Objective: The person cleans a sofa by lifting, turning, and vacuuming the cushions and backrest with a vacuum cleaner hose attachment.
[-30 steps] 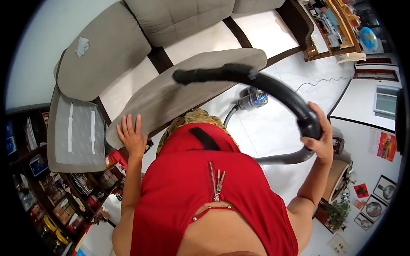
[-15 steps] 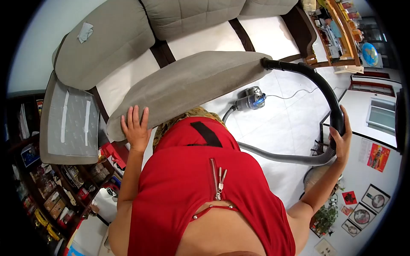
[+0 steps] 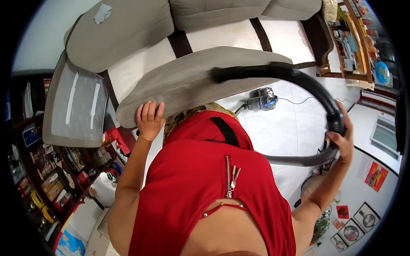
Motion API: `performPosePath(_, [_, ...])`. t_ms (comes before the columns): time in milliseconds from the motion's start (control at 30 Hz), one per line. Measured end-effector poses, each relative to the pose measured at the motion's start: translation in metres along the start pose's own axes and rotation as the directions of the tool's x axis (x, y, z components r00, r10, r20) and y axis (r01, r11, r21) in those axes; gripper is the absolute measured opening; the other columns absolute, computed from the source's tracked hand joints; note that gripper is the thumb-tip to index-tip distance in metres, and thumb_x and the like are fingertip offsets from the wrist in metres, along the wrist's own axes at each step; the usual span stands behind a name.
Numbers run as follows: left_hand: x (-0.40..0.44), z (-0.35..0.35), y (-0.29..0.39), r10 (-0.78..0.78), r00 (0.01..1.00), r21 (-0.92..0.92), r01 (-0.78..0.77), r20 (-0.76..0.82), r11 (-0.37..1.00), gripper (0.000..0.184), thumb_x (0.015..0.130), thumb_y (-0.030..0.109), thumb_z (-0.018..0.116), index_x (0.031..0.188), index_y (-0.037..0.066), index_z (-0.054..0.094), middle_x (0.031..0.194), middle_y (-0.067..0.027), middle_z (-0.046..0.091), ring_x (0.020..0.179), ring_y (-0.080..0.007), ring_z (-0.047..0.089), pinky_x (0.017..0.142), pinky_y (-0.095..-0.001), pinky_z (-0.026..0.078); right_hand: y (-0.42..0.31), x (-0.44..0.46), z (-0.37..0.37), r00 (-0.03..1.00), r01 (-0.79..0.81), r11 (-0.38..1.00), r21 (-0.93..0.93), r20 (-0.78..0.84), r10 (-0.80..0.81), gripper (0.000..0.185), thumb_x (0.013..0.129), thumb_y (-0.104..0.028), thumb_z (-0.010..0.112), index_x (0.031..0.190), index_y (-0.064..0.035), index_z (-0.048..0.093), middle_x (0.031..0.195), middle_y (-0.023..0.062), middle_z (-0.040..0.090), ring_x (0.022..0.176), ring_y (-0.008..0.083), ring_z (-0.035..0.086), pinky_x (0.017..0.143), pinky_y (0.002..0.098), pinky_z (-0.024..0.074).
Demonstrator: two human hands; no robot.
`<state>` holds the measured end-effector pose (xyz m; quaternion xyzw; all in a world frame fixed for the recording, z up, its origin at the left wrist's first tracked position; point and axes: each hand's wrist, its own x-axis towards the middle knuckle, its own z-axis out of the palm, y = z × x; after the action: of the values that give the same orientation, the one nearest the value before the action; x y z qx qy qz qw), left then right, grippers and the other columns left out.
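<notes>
My left hand (image 3: 150, 120) rests with spread fingers on the near left end of a long grey cushion (image 3: 188, 81). The cushion lies across the front of the sofa. My right hand (image 3: 341, 132) is wrapped round the black handle of a vacuum hose (image 3: 299, 160). From it the black curved tube (image 3: 277, 71) arches back to the left, its blurred tip over the middle of the cushion. Whether the tip touches the fabric I cannot tell. Beyond my waist, the vacuum canister (image 3: 261, 101) stands on the white tiled floor.
The sofa backrest (image 3: 124, 32) carries a pale cloth (image 3: 102, 14). A grey cushion with two white strips (image 3: 60, 109) leans at the left beside a full dark shelf (image 3: 25, 121). A wooden rack (image 3: 361, 40) stands back right. The canister's cord crosses the floor.
The tube's tip has swept left from the cushion's far right end to its middle. My left hand stays on the cushion's left end. The whole view has shifted slightly.
</notes>
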<state>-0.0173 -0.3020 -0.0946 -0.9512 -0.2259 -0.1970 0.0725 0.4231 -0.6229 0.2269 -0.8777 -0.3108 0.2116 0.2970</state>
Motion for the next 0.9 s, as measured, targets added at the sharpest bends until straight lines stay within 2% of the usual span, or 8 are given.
performPosePath(67, [-0.001,0.002,0.010,-0.001,0.998,0.026,0.003,-0.060,1.000,0.060,0.078,0.021,0.076,0.133,0.024,0.052,0.130,-0.0020,0.050,0.125,-0.0211,0.049,0.107,-0.0431,0.040,0.007,-0.002,-0.031,0.992,-0.122,0.993,0.004,-0.031,0.122,0.096,0.059,-0.049,0.075,0.140,-0.0034,0.054,0.092,0.0080,0.061,0.069,0.0136,0.059,0.059,0.0272,0.0483])
performPosePath(167, [-0.002,0.004,0.026,0.023,0.988,0.059,-0.014,-0.154,0.998,0.041,0.090,0.014,0.065,0.128,0.025,0.055,0.125,0.0009,0.055,0.119,-0.0178,0.054,0.104,-0.0400,0.043,0.002,-0.004,-0.043,0.986,-0.120,0.992,0.034,-0.111,0.123,0.100,0.057,-0.045,0.076,0.143,-0.0022,0.049,0.082,0.0051,0.058,0.054,0.0091,0.053,0.044,0.0222,0.0427])
performPosePath(400, [-0.014,0.001,0.023,0.047,0.993,0.003,-0.047,-0.107,0.999,0.040,0.089,0.014,0.063,0.127,0.024,0.059,0.124,-0.0016,0.057,0.119,-0.0209,0.054,0.106,-0.0423,0.040,-0.034,0.041,0.014,0.989,0.071,0.966,0.248,0.110,-0.101,0.103,0.053,-0.036,0.072,0.144,0.0028,0.044,0.088,0.0128,0.064,0.054,0.0135,0.060,0.045,0.0232,0.0476])
performPosePath(433, [-0.014,-0.001,0.022,0.062,0.993,-0.005,-0.063,-0.102,0.998,0.041,0.088,0.014,0.064,0.127,0.024,0.059,0.124,-0.0015,0.057,0.119,-0.0209,0.054,0.106,-0.0422,0.040,-0.051,0.053,0.030,0.976,0.066,0.978,0.199,0.192,-0.105,0.102,0.051,-0.037,0.072,0.142,0.0023,0.047,0.098,0.0167,0.065,0.061,0.0162,0.063,0.050,0.0261,0.0505])
performPosePath(533, [-0.010,-0.005,0.018,0.094,0.989,-0.004,-0.095,-0.111,0.995,0.040,0.088,0.015,0.066,0.126,0.025,0.059,0.124,0.0000,0.057,0.118,-0.0190,0.055,0.106,-0.0405,0.041,-0.081,0.088,0.069,0.908,0.200,0.976,0.092,0.358,-0.219,0.096,0.047,-0.036,0.072,0.136,-0.0024,0.058,0.122,0.0153,0.063,0.101,0.0230,0.061,0.086,0.0299,0.0455])
performPosePath(667, [-0.013,-0.006,0.020,0.105,0.985,0.032,-0.102,-0.136,0.994,0.034,0.090,0.018,0.065,0.123,0.027,0.059,0.123,0.0031,0.058,0.116,-0.0151,0.056,0.105,-0.0373,0.043,-0.095,0.102,0.069,0.889,-0.017,0.990,0.140,0.454,-0.049,0.097,0.051,-0.033,0.072,0.140,-0.0028,0.053,0.097,0.0120,0.064,0.067,0.0142,0.062,0.058,0.0251,0.0501])
performPosePath(700, [-0.014,-0.006,0.020,0.111,0.985,0.035,-0.107,-0.133,0.994,0.034,0.090,0.019,0.065,0.122,0.027,0.059,0.122,0.0034,0.058,0.116,-0.0148,0.056,0.105,-0.0370,0.043,-0.081,0.104,0.062,0.915,0.016,0.989,0.145,0.396,-0.073,0.099,0.051,-0.035,0.072,0.142,-0.0029,0.051,0.087,0.0095,0.061,0.052,0.0106,0.056,0.045,0.0235,0.0464])
performPosePath(900, [-0.020,-0.003,0.021,0.099,0.987,0.036,-0.095,-0.126,0.995,0.039,0.089,0.020,0.067,0.126,0.028,0.056,0.123,0.0042,0.057,0.117,-0.0148,0.055,0.106,-0.0374,0.042,-0.036,0.070,-0.020,0.994,-0.078,0.993,-0.089,0.075,0.085,0.095,0.058,-0.039,0.073,0.145,-0.0092,0.051,0.080,0.0042,0.057,0.055,0.0105,0.055,0.046,0.0234,0.0453])
